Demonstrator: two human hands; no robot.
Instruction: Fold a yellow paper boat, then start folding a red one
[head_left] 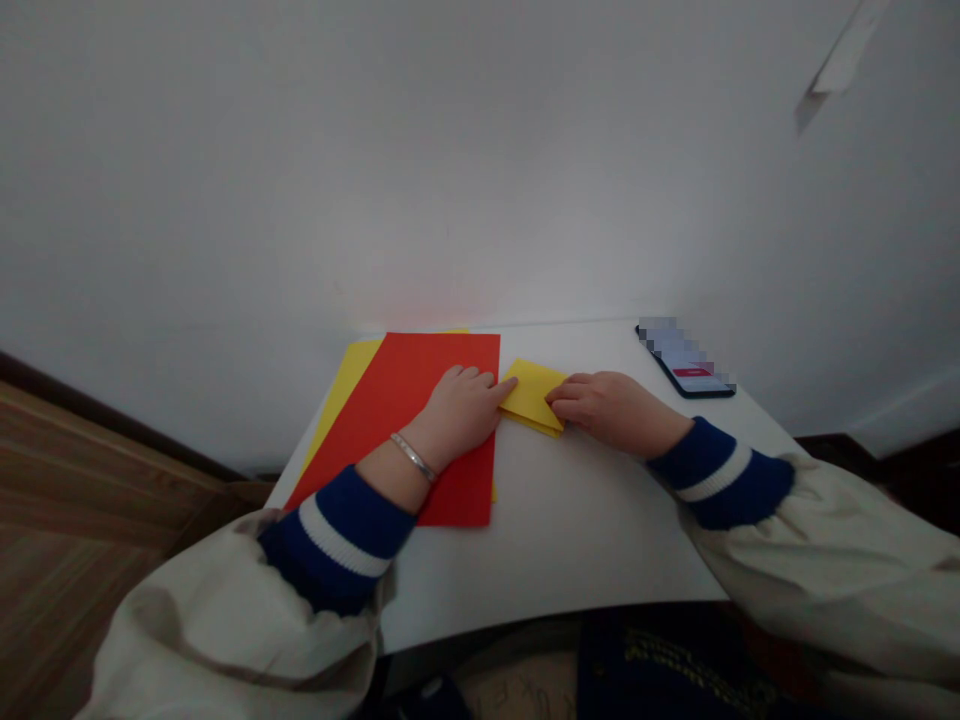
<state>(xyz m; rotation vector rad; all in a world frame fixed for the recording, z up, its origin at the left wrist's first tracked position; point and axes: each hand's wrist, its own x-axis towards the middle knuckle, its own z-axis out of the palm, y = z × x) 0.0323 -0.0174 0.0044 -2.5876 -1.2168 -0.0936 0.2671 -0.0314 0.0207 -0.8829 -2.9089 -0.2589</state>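
Note:
A small folded yellow paper [531, 392] lies on the white table [570, 520] between my two hands. My left hand [459, 408] rests over a red sheet [409, 410], its fingers curled and a fingertip pressing the folded paper's left edge. My right hand [604, 405] presses the paper's right corner with its fingers closed together on it. A silver bracelet [412, 457] circles my left wrist.
Under the red sheet lies a yellow sheet [346, 385], showing at its left edge. A phone [684, 362] with a lit screen lies at the table's far right corner. A white wall stands right behind the table. Wooden floor shows at the left.

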